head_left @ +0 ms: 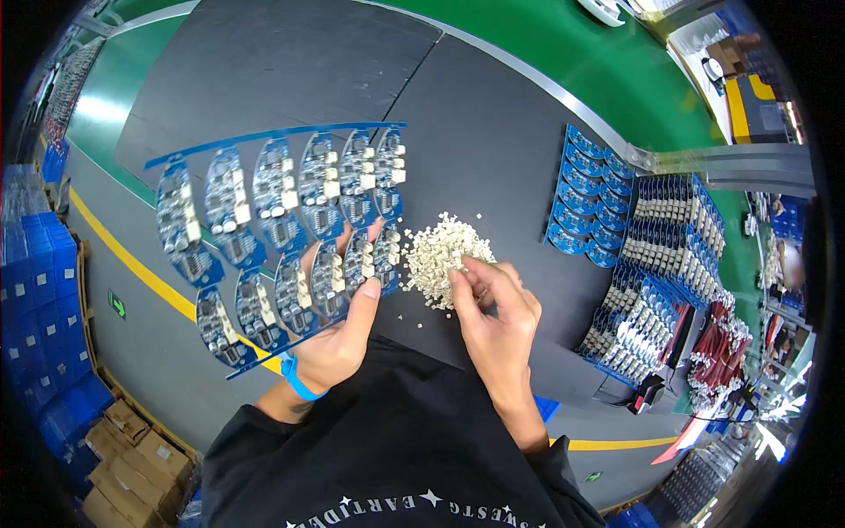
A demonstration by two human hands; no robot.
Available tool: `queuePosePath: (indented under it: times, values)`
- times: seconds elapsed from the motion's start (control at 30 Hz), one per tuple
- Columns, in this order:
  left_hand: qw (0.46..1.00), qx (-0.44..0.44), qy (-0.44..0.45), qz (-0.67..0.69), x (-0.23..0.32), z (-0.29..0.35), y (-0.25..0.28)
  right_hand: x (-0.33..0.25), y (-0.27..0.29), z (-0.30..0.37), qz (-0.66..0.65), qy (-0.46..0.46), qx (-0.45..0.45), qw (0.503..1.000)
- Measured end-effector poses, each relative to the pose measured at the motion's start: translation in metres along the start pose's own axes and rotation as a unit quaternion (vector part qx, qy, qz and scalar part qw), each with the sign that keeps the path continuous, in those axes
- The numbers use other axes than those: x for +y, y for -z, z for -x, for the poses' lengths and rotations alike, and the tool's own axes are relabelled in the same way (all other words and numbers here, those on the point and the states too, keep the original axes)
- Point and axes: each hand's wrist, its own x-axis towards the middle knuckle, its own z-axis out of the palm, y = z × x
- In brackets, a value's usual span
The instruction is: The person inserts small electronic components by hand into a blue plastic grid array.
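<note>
My left hand (339,345) grips a blue panel of circuit boards (275,180) by its right-hand part, thumb on the front and fingers behind. The panel is raised and tilted, with two rows of curved boards joined by blue rails. Small chips and white connectors sit on the boards. To its right, a heap of small white connectors (440,246) lies on the dark table. At the heap's right edge is my right hand (502,308), its thumb and forefinger drawn close together in a pinch. Whatever lies between those fingertips is too small to make out.
Bare blue board panels (581,202) lie on the right side of the dark table (493,114). Beside them stand stacked panels with white connectors (673,229) and a bundle of red wires (722,352). Blue crates (44,299) and cardboard boxes (136,466) stand at far left.
</note>
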Motion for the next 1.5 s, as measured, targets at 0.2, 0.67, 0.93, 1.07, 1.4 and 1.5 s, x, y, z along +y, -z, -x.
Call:
queuePosePath:
  times: [0.2,0.67,0.93,1.07,1.4,1.5]
  values:
    - [0.998,-0.043,0.039,-0.005,0.006,0.000,-0.007,-0.011,0.004,0.007,-0.074,0.062,-0.015,0.995]
    - [0.955,-0.199,-0.009,-0.219,0.005,0.007,-0.007,-0.026,-0.003,0.005,-0.180,-0.124,-0.076,0.973]
    - [0.983,-0.121,-0.126,-0.054,-0.008,-0.009,-0.012,-0.036,-0.001,0.003,-0.133,-0.116,-0.088,0.980]
    - [0.984,-0.101,0.021,-0.143,-0.004,0.004,-0.012,-0.030,-0.001,-0.003,-0.119,-0.153,-0.083,0.978]
    - [0.983,-0.150,-0.019,-0.102,0.013,-0.005,-0.011,-0.029,-0.007,0.002,-0.265,-0.091,-0.130,0.951]
    - [0.982,-0.134,-0.067,-0.119,0.003,-0.003,-0.012,-0.040,-0.004,-0.001,-0.235,-0.122,-0.134,0.955]
